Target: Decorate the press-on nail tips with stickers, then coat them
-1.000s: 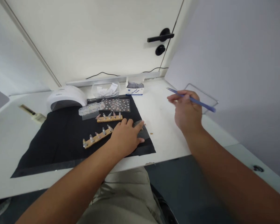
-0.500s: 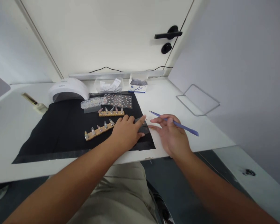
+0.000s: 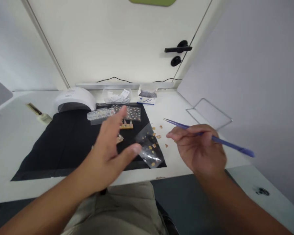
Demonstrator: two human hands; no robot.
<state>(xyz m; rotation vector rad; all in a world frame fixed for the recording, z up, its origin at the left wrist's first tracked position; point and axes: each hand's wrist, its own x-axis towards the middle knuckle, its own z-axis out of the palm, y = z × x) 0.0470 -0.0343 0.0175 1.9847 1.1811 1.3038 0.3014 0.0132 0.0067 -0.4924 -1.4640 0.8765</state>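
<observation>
Crossing the right hand (image 3: pixel 202 151), tweezers (image 3: pixel 226 143) jut both ways.

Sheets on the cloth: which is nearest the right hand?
The clear sheet showing gold pieces, at the front right of the black cloth; the patterned sheets lie farther back.

Now it's 2 nail stands (image 3: pixel 127 126) on the cloth (image 3: pixel 63 143), partly behind my left hand (image 3: pixel 107 147); plastic film (image 3: pixel 148 148) at the cloth's right edge, charms (image 3: pixel 158 136) beside it on the table (image 3: pixel 166 104); lamp (image 3: pixel 75 96) back left, then tub (image 3: pixel 105 98), then box (image 3: pixel 147 100).
</observation>
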